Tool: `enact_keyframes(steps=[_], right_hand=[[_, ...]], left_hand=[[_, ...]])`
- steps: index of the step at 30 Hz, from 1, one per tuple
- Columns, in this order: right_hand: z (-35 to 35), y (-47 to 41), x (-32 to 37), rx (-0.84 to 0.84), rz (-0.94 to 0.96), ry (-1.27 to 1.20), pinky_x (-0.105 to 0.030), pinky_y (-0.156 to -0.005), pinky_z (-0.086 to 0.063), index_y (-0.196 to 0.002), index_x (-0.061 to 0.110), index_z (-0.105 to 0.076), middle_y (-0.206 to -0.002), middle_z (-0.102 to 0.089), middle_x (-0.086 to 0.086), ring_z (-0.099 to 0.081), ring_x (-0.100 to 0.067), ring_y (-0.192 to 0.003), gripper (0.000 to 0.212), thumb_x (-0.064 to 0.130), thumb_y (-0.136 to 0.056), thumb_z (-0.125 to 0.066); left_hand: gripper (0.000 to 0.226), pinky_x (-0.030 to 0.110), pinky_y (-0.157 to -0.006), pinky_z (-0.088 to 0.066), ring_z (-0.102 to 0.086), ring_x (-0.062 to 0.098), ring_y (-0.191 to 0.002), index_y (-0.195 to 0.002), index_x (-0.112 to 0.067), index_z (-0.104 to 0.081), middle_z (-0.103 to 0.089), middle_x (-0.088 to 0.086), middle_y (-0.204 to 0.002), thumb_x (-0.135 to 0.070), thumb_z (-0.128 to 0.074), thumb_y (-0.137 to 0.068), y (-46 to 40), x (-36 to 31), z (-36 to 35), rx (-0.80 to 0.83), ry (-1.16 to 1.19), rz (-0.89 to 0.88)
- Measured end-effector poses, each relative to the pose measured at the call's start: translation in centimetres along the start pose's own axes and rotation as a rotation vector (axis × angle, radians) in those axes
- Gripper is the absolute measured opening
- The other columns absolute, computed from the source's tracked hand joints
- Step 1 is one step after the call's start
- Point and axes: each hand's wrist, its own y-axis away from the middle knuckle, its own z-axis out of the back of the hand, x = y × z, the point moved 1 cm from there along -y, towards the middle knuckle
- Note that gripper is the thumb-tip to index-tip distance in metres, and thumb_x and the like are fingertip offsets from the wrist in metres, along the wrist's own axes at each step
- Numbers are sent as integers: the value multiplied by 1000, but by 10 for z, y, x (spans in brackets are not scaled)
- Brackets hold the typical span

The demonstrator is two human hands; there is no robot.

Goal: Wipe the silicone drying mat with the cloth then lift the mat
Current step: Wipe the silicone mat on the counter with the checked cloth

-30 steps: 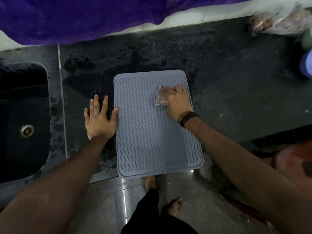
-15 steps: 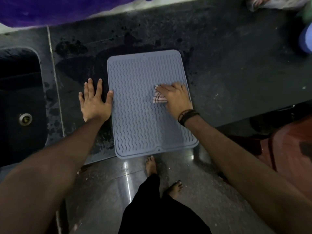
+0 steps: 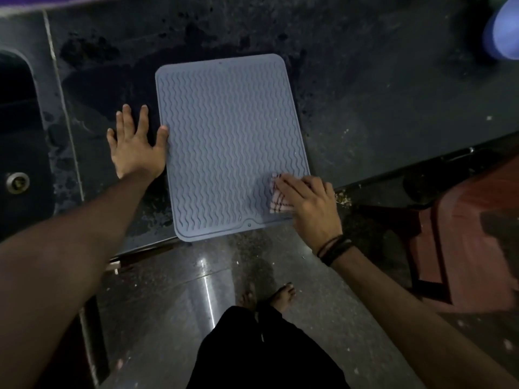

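A grey-blue silicone drying mat (image 3: 224, 141) with wavy ridges lies flat on the dark stone counter (image 3: 379, 94), its near edge at the counter's front edge. My right hand (image 3: 311, 204) presses a small white checked cloth (image 3: 278, 200) onto the mat's near right corner; most of the cloth is hidden under the fingers. My left hand (image 3: 137, 150) lies flat on the counter with fingers spread, the thumb touching the mat's left edge.
A dark sink (image 3: 19, 153) with a metal drain is sunk into the counter at the left. Wet patches darken the counter behind the mat. A blue object (image 3: 502, 32) stands at the far right corner. A red-brown plastic item (image 3: 463, 234) sits low at the right. My bare feet stand on the shiny floor.
My right hand has slid the cloth from the mat's upper right part down to its near right corner. My left hand stays flat beside the mat's left edge.
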Motion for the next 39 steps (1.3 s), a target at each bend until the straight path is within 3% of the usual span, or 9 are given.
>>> enact_keyframes(steps=[3,7,12,17,20,23,27,34,39], right_hand=[[-2,-28,13,-5,28,-32,-43,-87,-38,-129,19,-57,-134,-56,-1,-47,-27,-111,53,9,-76,-54],[-29,-29,23,188,296,77,-47,-93,-39,-129,19,-58,-138,-53,-3,-48,-30,-118,48,13,-86,-39],[-23,-1,-13,192,397,180,-45,-96,-31,-134,20,-54,-142,-50,-2,-40,-28,-122,50,9,-89,-36],[-10,17,-39,146,371,196,-45,-92,-33,-132,20,-55,-140,-51,-1,-43,-30,-119,44,12,-90,-51],[2,4,-33,62,219,140,-42,-87,-32,-129,20,-58,-137,-55,-2,-42,-27,-113,49,13,-81,-66],[-4,-14,-6,0,202,63,-42,-88,-32,-131,21,-56,-139,-53,0,-40,-25,-117,48,8,-84,-58],[-31,-15,8,175,434,157,-48,-96,-34,-133,19,-54,-144,-47,-4,-42,-30,-124,47,11,-89,-38],[-19,12,-58,149,486,254,-48,-98,-38,-140,19,-46,-148,-43,-3,-45,-31,-124,46,12,-95,-48],[-5,8,-71,100,341,223,-44,-91,-37,-134,20,-53,-142,-50,-2,-47,-31,-118,43,11,-92,-52]], left_hand=[[75,49,-127,2,5,22,-159,-165,-33,-9,2,4,-173,-72,-15,-101,1,0,1,5,-24,-1],[76,49,-127,3,6,21,-159,-165,-33,-7,3,3,-173,-72,-14,-101,0,-1,2,17,-35,2],[76,49,-127,2,5,22,-159,-165,-33,-8,3,4,-173,-72,-14,-101,-2,1,-1,7,-35,-5],[77,49,-127,2,4,23,-159,-165,-31,-10,1,5,-173,-72,-14,-100,-2,2,-2,0,-18,-12],[77,49,-128,2,4,23,-159,-165,-32,-10,1,5,-173,-72,-15,-100,-1,1,-1,-6,-11,-11],[76,49,-128,2,4,23,-159,-165,-31,-10,1,5,-173,-72,-16,-101,0,1,-1,-3,-16,-10],[76,49,-127,2,5,23,-159,-165,-32,-9,2,4,-173,-73,-15,-101,0,1,1,3,-26,-5],[76,47,-127,2,4,22,-159,-165,-33,-10,0,4,-173,-73,-15,-100,1,0,1,-13,-24,1],[76,47,-127,2,4,22,-159,-165,-32,-11,0,5,-173,-72,-16,-101,1,-2,2,-16,-22,-6]])
